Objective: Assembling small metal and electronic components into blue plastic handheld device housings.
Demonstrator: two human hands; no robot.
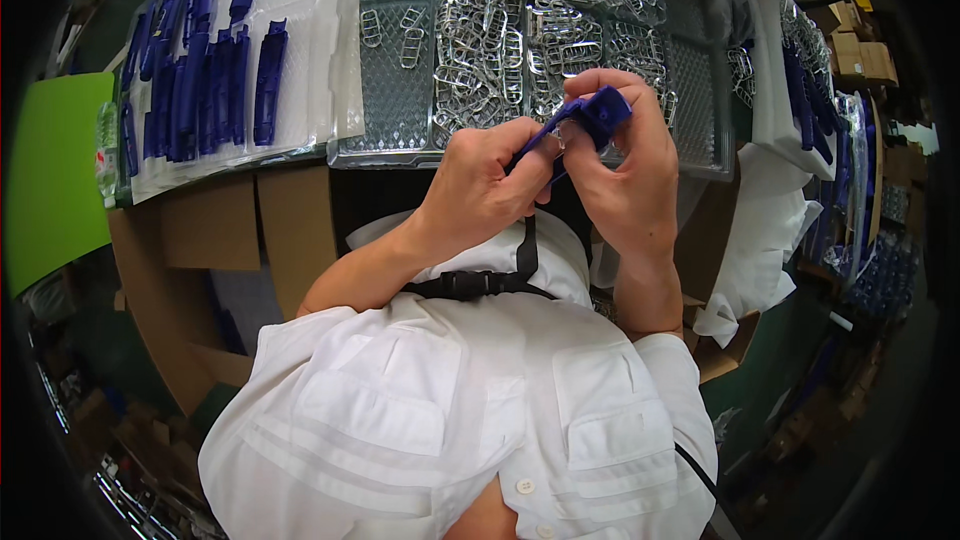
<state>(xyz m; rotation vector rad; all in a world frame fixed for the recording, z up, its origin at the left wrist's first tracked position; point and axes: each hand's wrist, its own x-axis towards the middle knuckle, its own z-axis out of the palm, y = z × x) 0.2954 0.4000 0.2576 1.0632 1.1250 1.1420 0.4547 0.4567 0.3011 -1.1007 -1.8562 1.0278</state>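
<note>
Both hands meet over the near edge of a clear compartment tray (385,150) and grip one dark blue plastic part (606,114). My left hand (490,172) is closed on its lower end, with thumb and index finger pinched together. Around the upper, hollow end curl the fingers and thumb of my right hand (632,162). A small shiny bit shows between the two thumbs; what it is I cannot make out. Behind the hands, shiny metal wire frames (480,55) lie heaped in the tray's compartments, and a few lie loose in a left one.
On a white sheet (305,40) to the left rest several similar blue parts (200,80). A plastic bottle (107,152) stands beside a bright green panel (60,170). Open cardboard boxes (220,230) sit below the table edge. More blue parts (805,100) lie at the right on white wrapping.
</note>
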